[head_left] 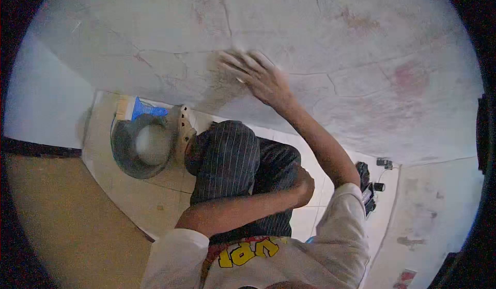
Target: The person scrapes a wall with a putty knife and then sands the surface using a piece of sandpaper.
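Observation:
My right hand [258, 77] reaches up to the whitish, cracked wall [320, 25]. Its fingers lie flat and stretched against the surface, slightly blurred and pale at the tips. Whether anything thin is under the palm cannot be made out. Across my lap lies my left forearm, and my left hand [304, 186] rests over the knee of my dark pinstriped trousers [227, 154]; its fingers are hidden. A beige clog with holes [184, 128] is on my foot, close to the foot of the wall.
Left of the clog, a round grey tub [129, 152] with something white inside stands on the tiled floor [175, 188]. Behind it are a blue item [150, 109] and a yellowish block [123, 107]. Black items [368, 196] and a small black cylinder [380, 186] lie at the right.

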Motion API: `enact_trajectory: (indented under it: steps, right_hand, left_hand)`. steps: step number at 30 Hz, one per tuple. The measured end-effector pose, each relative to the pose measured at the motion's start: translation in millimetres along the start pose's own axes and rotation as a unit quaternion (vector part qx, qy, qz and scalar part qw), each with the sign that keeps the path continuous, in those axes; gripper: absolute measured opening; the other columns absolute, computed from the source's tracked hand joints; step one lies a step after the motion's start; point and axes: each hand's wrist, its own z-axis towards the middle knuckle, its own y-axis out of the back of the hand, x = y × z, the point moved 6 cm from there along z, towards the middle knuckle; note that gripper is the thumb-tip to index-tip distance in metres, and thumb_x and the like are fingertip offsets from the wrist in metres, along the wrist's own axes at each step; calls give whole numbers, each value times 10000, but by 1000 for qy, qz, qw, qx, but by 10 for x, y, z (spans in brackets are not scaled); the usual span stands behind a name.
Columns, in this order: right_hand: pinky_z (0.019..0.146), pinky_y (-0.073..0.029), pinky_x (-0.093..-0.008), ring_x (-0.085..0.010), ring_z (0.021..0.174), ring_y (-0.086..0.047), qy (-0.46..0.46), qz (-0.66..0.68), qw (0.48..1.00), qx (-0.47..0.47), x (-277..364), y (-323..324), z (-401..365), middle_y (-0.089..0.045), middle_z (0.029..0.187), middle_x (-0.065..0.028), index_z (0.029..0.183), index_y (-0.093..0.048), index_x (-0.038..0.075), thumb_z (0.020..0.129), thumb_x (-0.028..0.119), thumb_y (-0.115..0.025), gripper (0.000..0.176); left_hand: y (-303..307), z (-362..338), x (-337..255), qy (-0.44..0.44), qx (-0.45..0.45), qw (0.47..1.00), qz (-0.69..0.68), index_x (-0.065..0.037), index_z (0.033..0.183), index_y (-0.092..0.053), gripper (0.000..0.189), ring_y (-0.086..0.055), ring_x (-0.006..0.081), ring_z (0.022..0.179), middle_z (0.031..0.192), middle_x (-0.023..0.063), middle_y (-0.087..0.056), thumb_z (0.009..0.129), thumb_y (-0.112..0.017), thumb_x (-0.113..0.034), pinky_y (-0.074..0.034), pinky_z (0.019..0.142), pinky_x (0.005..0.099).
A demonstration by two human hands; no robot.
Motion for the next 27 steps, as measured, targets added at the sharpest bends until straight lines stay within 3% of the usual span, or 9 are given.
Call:
enact_trajectory:
  steps: [2, 5, 7, 9, 10, 13, 17, 21, 27]
  right_hand:
    - [1164, -162, -343, -141, 1413, -207, -17, -5, 999, -26, 106, 105, 247, -157, 1574, 44, 1507, -178, 224, 906, 371, -437, 671]
    - [1180, -126, -348, -142, 1430, -170, -22, 12, 999, -48, 88, 64, 291, -149, 1575, 40, 1509, -166, 216, 897, 361, -445, 689]
    - [1188, -107, -351, -142, 1435, -156, -5, 31, 998, -56, 51, 74, 258, -145, 1575, 39, 1509, -163, 213, 891, 353, -455, 698]
    - [1195, -86, -349, -138, 1433, -158, -1, -6, 998, -59, 59, 85, 164, -146, 1574, 40, 1509, -162, 212, 874, 328, -475, 717]
    - [1195, -86, -349, -138, 1433, -158, -3, -5, 998, -61, 52, 61, 60, -146, 1574, 40, 1509, -162, 212, 874, 328, -475, 717]
    - [1190, -110, -335, -137, 1416, -195, 15, 41, 999, 0, 7, -210, -417, -153, 1572, 52, 1507, -176, 211, 858, 287, -478, 720]
    - [1108, -263, -316, -144, 1351, -316, 54, -14, 995, 87, -130, -488, -1279, -208, 1561, 53, 1502, -217, 216, 844, 251, -507, 721]
    - [1062, -308, -323, -144, 1339, -323, 10, 68, 988, 139, -277, -797, -2031, -215, 1559, 56, 1494, -251, 225, 854, 252, -525, 696]
    - [1058, -295, -315, -130, 1338, -322, 19, -26, 990, 140, -201, -665, -1528, -231, 1551, 69, 1477, -283, 246, 911, 314, -482, 604]
  left_hand:
    - [11, -59, -50, -18, 11, 1000, 5, 7, 1240, -546, 385, -566, 395, 938, 993, 223, -619, 931, -417, -183, -296, 864, 773]
    - [131, -117, -20, 37, -57, 998, -11, -105, 1059, -708, 305, -617, 359, 976, 1059, 136, -669, 792, -619, -223, -392, 820, 686]
    - [-344, 363, -189, 5, 20, 1000, -8, -102, 1064, -703, 317, -612, 362, 973, 1068, 151, -657, 773, -644, -214, -379, 797, 713]
    - [-193, 150, -49, 49, -188, 980, -40, -41, 900, -687, 291, -601, 369, 905, 890, 232, -636, 918, -474, -238, -382, 850, 664]
    - [-174, 190, -36, 50, -186, 981, -38, -41, 900, -687, 291, -601, 369, 905, 890, 232, -636, 918, -474, -238, -382, 850, 664]
    - [-253, 471, 132, 90, 25, 996, -14, -1, 1134, -610, 401, -566, 405, 1019, 1017, 226, -637, 1000, -319, -242, -329, 898, 733]
    - [75, 50, 208, 44, 31, 998, 19, -81, 1387, -439, 437, -549, 435, 1056, 1155, 246, -592, 980, -349, -213, -293, 868, 788]
    - [73, 10, 114, 23, 55, 998, -1, -92, 1388, -445, 459, -558, 411, 1057, 1154, 251, -592, 940, -422, -193, -308, 892, 762]
    - [24, 16, 69, 24, 25, 999, -15, -58, 1356, -466, 450, -546, 414, 1071, 1166, 247, -583, 931, -446, -204, -310, 888, 764]
